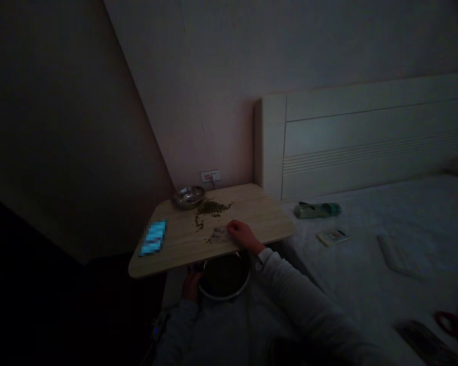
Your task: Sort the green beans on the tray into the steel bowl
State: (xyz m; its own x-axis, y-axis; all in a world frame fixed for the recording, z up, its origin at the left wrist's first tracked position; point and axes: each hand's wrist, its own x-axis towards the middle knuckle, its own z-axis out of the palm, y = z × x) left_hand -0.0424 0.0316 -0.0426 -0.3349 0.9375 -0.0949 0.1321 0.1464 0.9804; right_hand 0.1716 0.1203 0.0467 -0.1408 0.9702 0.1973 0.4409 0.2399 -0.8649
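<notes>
My right hand (pixel 239 233) is closed just above the near part of the small wooden table (pixel 259 213). At its fingertips lies a greyish, see-through crumpled bit (pixel 218 233); the fingers hide whatever they hold. Small green beans or seeds (pixel 212 207) are scattered in a loose heap farther back, with a few stray ones near the hand. Below the table's front edge is a round pot (pixel 224 297) with a pale rim and a dark inside, its contents too dim to make out. My left hand (pixel 191 286) grips the pot's left side.
A shiny metal bowl (pixel 189 197) stands at the table's back left, and a lit phone (pixel 153 238) lies at its left edge. On the bed to the right are a green bottle (pixel 317 210), a pale packet (pixel 333 237) and red-handled scissors (pixel 448 323). A wall socket (pixel 210 176) holds a plug.
</notes>
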